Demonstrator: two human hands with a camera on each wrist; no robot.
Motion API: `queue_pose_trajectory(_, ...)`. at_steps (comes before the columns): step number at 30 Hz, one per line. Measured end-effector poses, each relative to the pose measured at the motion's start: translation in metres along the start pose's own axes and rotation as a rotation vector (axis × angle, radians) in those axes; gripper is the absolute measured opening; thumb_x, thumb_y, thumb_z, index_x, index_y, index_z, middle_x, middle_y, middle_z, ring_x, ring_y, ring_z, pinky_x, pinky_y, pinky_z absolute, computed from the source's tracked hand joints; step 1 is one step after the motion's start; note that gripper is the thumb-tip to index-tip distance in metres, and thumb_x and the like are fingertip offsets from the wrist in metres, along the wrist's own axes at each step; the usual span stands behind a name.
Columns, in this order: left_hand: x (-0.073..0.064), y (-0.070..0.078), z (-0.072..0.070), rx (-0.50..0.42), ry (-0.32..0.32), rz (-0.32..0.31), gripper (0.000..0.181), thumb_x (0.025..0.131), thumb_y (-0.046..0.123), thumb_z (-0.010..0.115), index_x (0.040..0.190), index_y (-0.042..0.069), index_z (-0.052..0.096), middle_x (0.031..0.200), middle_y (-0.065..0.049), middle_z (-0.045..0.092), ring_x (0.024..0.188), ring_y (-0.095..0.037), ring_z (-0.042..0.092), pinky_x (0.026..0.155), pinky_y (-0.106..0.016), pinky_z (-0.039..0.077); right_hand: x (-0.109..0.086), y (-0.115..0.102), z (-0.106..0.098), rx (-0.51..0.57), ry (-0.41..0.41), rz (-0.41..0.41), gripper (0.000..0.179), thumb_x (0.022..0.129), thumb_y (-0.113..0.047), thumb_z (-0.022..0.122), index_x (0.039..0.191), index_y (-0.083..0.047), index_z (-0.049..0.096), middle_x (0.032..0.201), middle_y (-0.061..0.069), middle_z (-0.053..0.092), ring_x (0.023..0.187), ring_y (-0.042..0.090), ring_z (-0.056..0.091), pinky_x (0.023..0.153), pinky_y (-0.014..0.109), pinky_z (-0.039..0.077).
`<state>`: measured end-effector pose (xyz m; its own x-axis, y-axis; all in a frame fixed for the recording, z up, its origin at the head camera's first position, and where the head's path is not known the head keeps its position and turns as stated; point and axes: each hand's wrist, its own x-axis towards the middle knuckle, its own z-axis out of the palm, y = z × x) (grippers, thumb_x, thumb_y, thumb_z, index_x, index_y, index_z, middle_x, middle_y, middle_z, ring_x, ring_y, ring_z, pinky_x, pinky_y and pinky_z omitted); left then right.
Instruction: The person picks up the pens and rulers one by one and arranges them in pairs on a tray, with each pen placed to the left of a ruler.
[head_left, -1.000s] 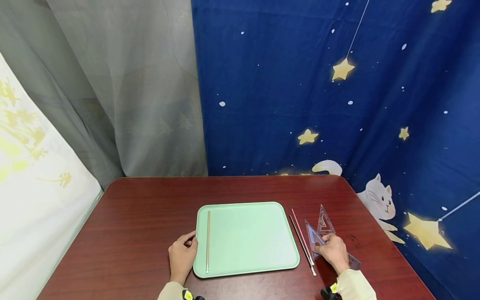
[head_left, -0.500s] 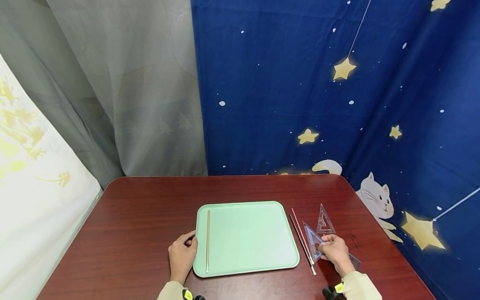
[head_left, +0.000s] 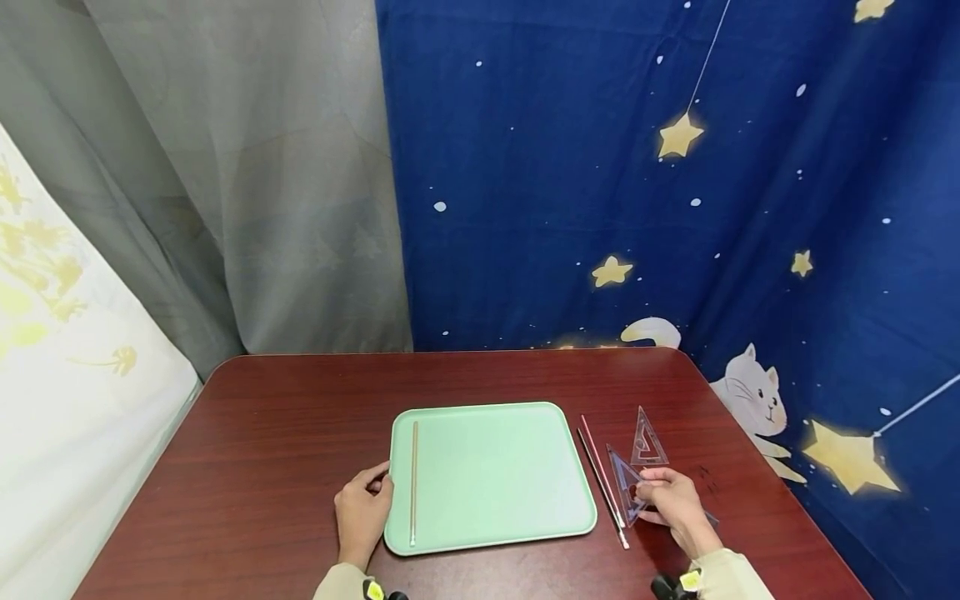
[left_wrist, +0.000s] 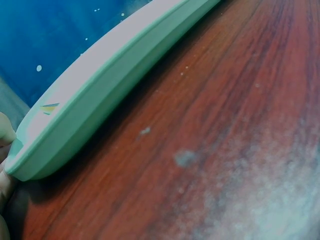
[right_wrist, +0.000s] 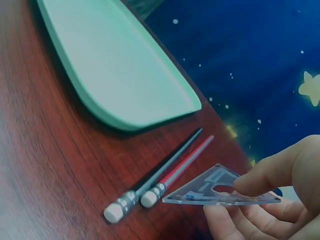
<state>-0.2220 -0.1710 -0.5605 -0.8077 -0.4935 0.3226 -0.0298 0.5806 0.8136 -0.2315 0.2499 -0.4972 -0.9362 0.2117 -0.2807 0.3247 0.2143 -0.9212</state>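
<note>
My left hand [head_left: 362,512] grips the left rim of a light green tray [head_left: 498,475]; in the left wrist view the thumb is over the rim, with fingers below. A tan pencil [head_left: 414,483] lies lengthwise on the tray's left side. My right hand [head_left: 677,508] pinches a clear plastic set square [right_wrist: 205,187] between thumb and fingers, its pointed end toward the pencils. In the right wrist view it is tilted, seen nearly edge-on above the table. A second clear set square [head_left: 660,454] lies just beyond this hand.
A red pencil [head_left: 591,437] and a black pencil [head_left: 600,483] lie side by side right of the tray, white erasers toward me. Part of another clear piece [head_left: 712,518] shows behind my right wrist. The dark red table [head_left: 300,417] meets curtains at its far edge.
My right hand has shifted slightly right and toward me, turning the set square and drawing it away from the second one. The left hand and the tray have stayed put.
</note>
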Motion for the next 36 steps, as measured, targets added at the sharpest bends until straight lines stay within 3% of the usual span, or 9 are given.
queue_pose_trajectory(16, -0.001, 0.004, -0.001, -0.009, -0.023, -0.015, 0.02, 0.077, 0.004, 0.064, 0.092, 0.011, 0.075, 0.067, 0.002, 0.064, 0.058, -0.004, 0.052, 0.056, -0.023, 0.043, -0.005, -0.007, 0.005, 0.108, -0.071, 0.045, 0.035, 0.08, 0.006, 0.056, 0.112, 0.013, 0.045, 0.079, 0.002, 0.064, 0.069, 0.013, 0.061, 0.059, 0.031, 0.053)
queue_pose_trajectory(36, -0.001, 0.004, 0.001, -0.002, -0.013, -0.011, 0.02, 0.076, 0.004, 0.064, 0.091, 0.011, 0.075, 0.066, 0.003, 0.063, 0.057, -0.003, 0.052, 0.056, -0.023, 0.042, -0.009, -0.011, 0.024, 0.131, -0.054, 0.024, 0.038, 0.079, 0.008, 0.054, 0.115, 0.014, 0.043, 0.08, 0.004, 0.06, 0.071, 0.012, 0.06, 0.058, 0.029, 0.053)
